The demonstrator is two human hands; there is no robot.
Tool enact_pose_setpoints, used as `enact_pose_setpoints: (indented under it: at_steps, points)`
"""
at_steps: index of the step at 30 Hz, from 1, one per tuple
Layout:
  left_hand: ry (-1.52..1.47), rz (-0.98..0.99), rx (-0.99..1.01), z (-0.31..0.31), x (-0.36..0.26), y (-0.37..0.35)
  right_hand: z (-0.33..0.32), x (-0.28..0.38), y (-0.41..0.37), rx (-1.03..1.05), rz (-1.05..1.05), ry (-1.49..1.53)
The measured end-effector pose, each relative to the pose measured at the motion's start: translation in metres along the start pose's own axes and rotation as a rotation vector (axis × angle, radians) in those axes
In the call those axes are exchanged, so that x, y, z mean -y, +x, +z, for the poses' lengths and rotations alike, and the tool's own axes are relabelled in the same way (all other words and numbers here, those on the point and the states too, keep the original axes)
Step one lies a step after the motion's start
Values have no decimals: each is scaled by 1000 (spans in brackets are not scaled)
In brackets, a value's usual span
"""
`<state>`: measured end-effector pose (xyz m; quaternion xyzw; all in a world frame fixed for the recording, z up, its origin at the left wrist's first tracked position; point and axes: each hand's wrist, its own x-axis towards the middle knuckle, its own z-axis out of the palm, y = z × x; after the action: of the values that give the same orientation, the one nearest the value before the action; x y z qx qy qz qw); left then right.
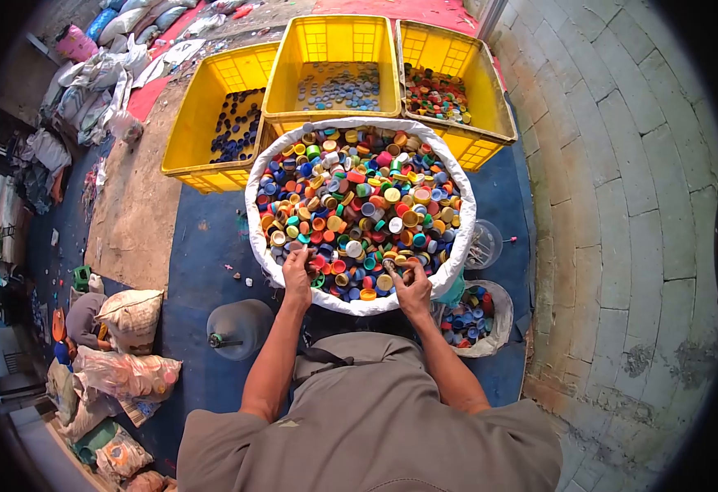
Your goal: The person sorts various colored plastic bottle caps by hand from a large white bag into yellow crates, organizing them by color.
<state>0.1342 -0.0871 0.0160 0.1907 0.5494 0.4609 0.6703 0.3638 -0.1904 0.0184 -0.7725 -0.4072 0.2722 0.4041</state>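
So, both hands in at the near edge of the cap heap

Starting at the fingers: left hand [297,266] curled in at the near rim, fingertips sunk among the caps, so can't tell whether gripping anything or just resting there. Right hand [412,283] a bit closer to the body, fingers drawn together on what looks like a dull grey cap [389,264], right at the surface of the pile.

Straight ahead of both sets of fingers: the bottle caps [359,205], heaped in a wide white sack [254,197] rolled open on the blue floor mat [203,246]. Nearly all of the heap forward of the knuckles, only the sack's rim behind. About equal reach for either hand, left a touch deeper in. No long axis to speak of, just small round caps lying every which way, some hollow side up. Colours all mixed: orange, red, blue, green, yellow, white.

Past the sack's far side: three yellow crates in a row, left crate [191,123] with dark caps, middle crate [330,41] with pale bluish ones, right crate [490,98] with a reddish mixed lot. Just right of the right hand, a small bag [498,328] of more caps and a clear tub [484,243]. Off left on the mat, a water jug [240,328] on its side.
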Motion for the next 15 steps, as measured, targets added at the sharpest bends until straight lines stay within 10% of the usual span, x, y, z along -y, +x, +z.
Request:
enact_pose_setpoints:
  at_steps: [15]
  points:
    - [180, 45, -23, -49, 17, -33, 69, 25, 30, 193, -492, -297]
